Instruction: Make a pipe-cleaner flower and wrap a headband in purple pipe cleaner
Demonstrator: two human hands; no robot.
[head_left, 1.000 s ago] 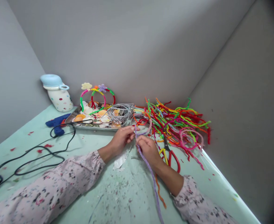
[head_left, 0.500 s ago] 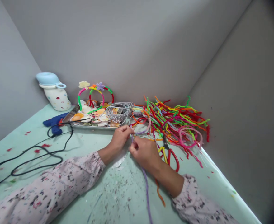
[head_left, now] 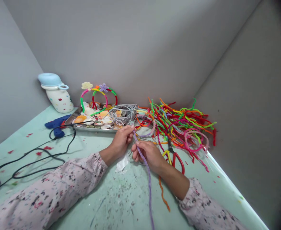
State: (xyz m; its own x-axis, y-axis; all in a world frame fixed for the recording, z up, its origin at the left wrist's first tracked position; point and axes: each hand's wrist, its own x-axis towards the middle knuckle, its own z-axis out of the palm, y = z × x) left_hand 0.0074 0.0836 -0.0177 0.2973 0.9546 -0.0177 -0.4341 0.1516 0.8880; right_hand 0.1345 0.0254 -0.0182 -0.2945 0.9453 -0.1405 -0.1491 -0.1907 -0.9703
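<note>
A long purple pipe cleaner (head_left: 149, 185) runs from between my hands down past the table's near edge. My left hand (head_left: 121, 140) pinches its upper end between thumb and forefinger. Just below and to the right, my right hand (head_left: 148, 155) grips the same pipe cleaner, its fingers curled. Close behind my hands lies a wire ring (head_left: 152, 127) partly wrapped in pink, purple and other colours; whether the pipe cleaner joins it is hidden by my fingers. Scissors (head_left: 178, 161) with red and yellow handles lie beside my right wrist, near an orange pipe cleaner (head_left: 163, 195).
A metal tray (head_left: 94, 130) at the back holds shell-like pieces, a grey wire coil (head_left: 123, 113) and two flowered hoops (head_left: 106, 99). A colourful pipe cleaner heap (head_left: 176, 121) lies right. Leftward are a blue glue gun (head_left: 56, 126), its black cord (head_left: 37, 148) and a bottle (head_left: 59, 99).
My right hand has turned and loosened from a closed fist, so more of the purple pipe cleaner shows across its fingers. My left hand has shifted slightly up and left, still pinching.
</note>
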